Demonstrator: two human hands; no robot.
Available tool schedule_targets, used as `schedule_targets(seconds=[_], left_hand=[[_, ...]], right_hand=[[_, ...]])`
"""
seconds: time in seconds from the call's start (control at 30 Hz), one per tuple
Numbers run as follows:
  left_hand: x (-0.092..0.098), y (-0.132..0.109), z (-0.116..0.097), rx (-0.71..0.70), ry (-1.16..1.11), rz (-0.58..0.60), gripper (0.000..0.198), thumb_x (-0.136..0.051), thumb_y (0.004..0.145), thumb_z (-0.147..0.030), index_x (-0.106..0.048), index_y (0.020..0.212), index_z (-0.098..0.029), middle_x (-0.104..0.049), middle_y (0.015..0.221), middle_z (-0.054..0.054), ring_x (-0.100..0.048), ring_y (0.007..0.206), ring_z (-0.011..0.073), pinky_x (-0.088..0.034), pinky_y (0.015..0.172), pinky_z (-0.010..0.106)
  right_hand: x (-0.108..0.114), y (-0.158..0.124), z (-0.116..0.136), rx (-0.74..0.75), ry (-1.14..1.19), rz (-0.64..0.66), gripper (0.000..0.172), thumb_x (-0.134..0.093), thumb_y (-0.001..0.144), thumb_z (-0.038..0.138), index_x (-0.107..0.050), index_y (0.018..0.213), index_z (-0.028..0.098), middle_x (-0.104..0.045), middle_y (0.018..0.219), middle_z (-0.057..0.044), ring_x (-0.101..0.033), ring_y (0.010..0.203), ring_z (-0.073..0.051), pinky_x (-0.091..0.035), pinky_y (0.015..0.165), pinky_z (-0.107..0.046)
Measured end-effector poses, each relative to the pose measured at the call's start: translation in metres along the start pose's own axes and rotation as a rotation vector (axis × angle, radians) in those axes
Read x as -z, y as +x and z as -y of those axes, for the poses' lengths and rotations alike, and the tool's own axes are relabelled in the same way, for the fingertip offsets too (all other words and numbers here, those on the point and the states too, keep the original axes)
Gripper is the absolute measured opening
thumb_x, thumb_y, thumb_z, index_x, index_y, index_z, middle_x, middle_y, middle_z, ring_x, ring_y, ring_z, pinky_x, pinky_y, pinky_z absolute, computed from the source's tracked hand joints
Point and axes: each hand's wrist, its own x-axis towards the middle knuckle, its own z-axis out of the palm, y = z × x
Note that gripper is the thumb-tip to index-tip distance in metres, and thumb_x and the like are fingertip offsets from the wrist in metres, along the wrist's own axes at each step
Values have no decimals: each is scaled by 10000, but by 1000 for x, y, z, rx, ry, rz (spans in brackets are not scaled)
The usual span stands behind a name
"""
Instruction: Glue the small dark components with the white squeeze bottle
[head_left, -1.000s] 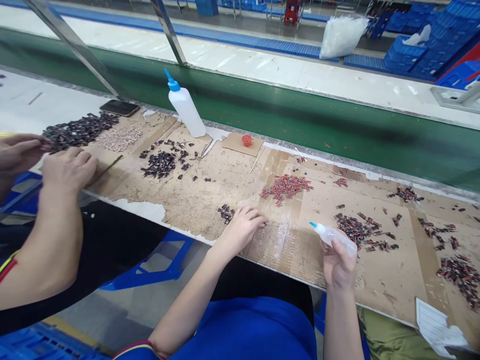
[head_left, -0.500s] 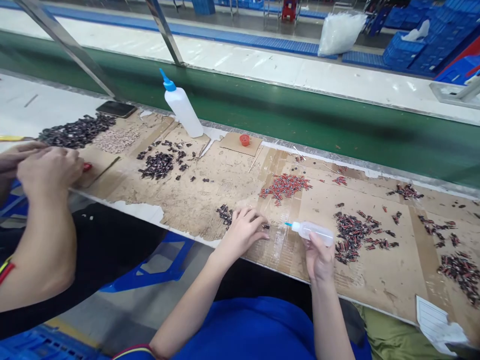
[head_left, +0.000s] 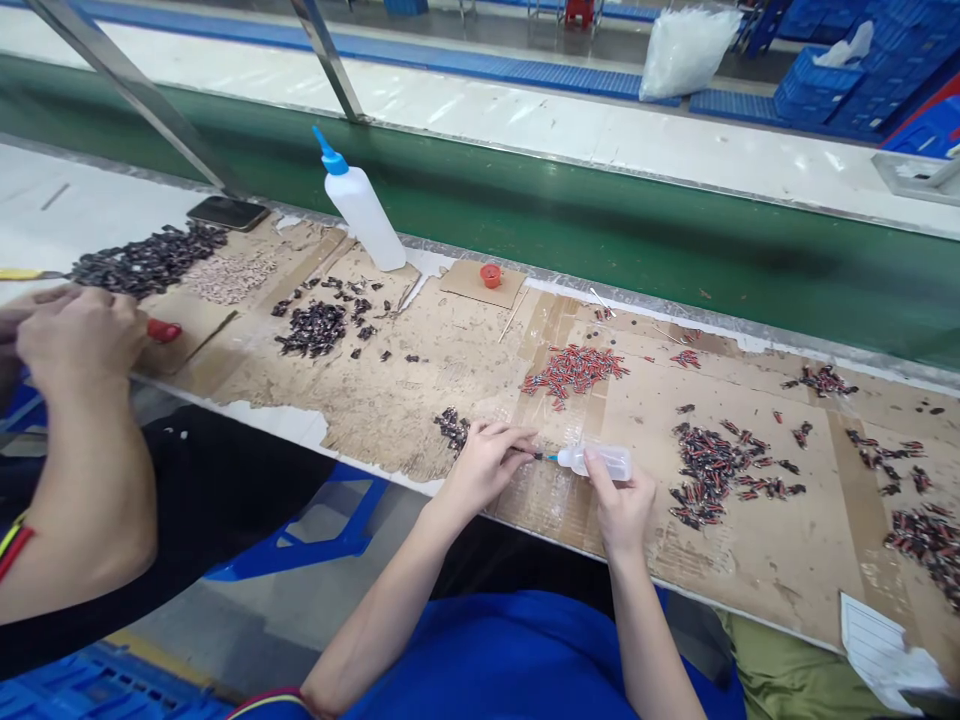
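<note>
My left hand [head_left: 484,462] pinches a small dark part [head_left: 527,455] just above the cardboard-covered bench [head_left: 420,370]. My right hand [head_left: 619,505] is wrapped round a small clear squeeze bottle [head_left: 596,461] with a blue nozzle. The nozzle tip touches the part held by my left hand. A little heap of dark parts [head_left: 452,427] lies just left of my left hand. A pile of red and dark parts [head_left: 574,368] lies behind my hands, and another spread of parts [head_left: 720,472] lies right of the bottle.
A co-worker's hands [head_left: 75,335] at the left hold a red-handled tool [head_left: 163,329] beside heaps of dark parts [head_left: 142,262]. A big white bottle [head_left: 360,205] with blue cap, a red cap [head_left: 490,275] and a phone [head_left: 227,213] stand near the green conveyor [head_left: 600,225]. Paper [head_left: 885,645] lies bottom right.
My right hand has carried the small bottle leftward and tipped it level, bringing its nozzle to the part in my left hand. The co-worker's hands drew back left, now showing a red-handled tool.
</note>
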Motion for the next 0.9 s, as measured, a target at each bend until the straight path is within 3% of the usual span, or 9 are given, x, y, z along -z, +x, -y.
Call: schedule_targets(seconds=[0.33, 0.6, 0.9], left_hand=[[4, 3, -3, 50, 4, 28, 248, -661, 836, -185, -645, 1079, -233, -783, 846, 22, -663, 945, 214, -384, 917, 410], [5, 5, -13, 108, 59, -6, 100, -694, 802, -151, -685, 853, -236, -773, 904, 10, -641, 947, 220, -321, 962, 481], [6, 7, -15, 165, 51, 23, 115, -719, 778, -140, -694, 837, -236, -771, 893, 9, -639, 969, 232, -291, 983, 513]], right_hand=[[-1, 1, -2, -17, -53, 57, 324, -711, 697, 459, -695, 631, 142, -681, 610, -53, -600, 568, -179, -482, 528, -277], [-1, 0, 1, -1, -65, 8, 302, -696, 703, 430, -679, 600, 147, -657, 570, -34, -576, 529, -165, -466, 504, -265], [0, -1, -1, -12, -30, 41, 277, -711, 684, 418, -700, 631, 146, -688, 607, -47, -600, 556, -181, -491, 530, -284]])
